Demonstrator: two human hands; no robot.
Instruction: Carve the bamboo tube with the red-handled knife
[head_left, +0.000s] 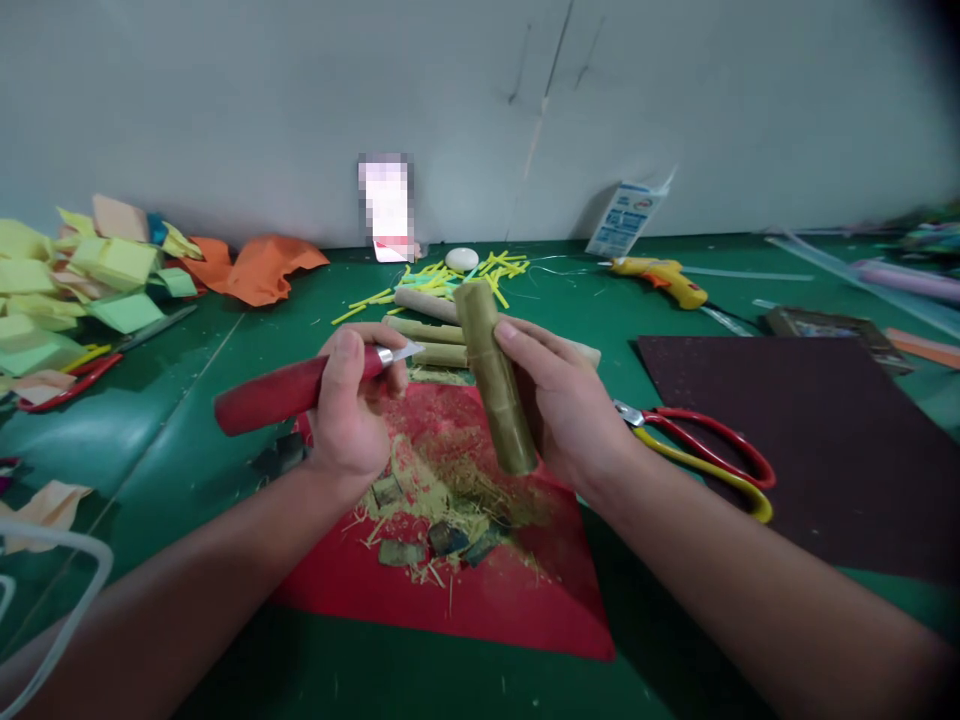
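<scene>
My left hand is closed around a red-handled carving knife, its short metal blade pointing right towards the bamboo. In my right hand a greenish bamboo tube is held tilted, its upper end leaning left. The blade tip and the tube are apart. Below both hands lies a red sheet, strewn with pale shavings, sawdust and several dark green bamboo chips. Behind the tube, more bamboo pieces lie side by side, partly hidden by my hands.
Red-and-yellow-handled scissors lie right of my right hand, beside a dark brown sheet. Farther back are a yellow glue gun, a milk carton, a lit phone and yellow strips. Folded paper is heaped left.
</scene>
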